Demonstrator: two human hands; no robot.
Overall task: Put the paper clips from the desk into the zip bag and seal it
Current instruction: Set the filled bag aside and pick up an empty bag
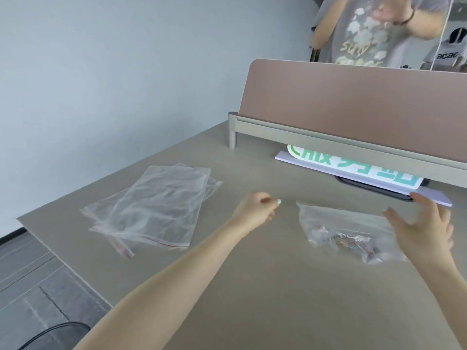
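- The left hand (255,210) hovers low over the desk (252,286), fingers loosely curled with thumb and forefinger close together; whether it pinches anything cannot be told through the blur
- The right hand (424,231) is spread, fingers straight and relaxed, over the right edge of the zip bag (341,228), holding nothing
- The zip bag lies flat and crumpled between the two hands, the paper clips (353,242) bunched inside near its lower right corner; no loose clips show on the desk
- Judged from this, the filling looks done and sealing is the step in hand: pin one end of the zip strip flat with one hand, then run pinched fingers of the other along the whole strip, pressing air out first
- A stack of spare clear bags (151,205) rests well apart to the left
- At the far side stands a pink divider panel (353,99), a white sign with green lettering (353,170) lying beneath its rail
- Beyond it, another person in a printed T-shirt (364,34)
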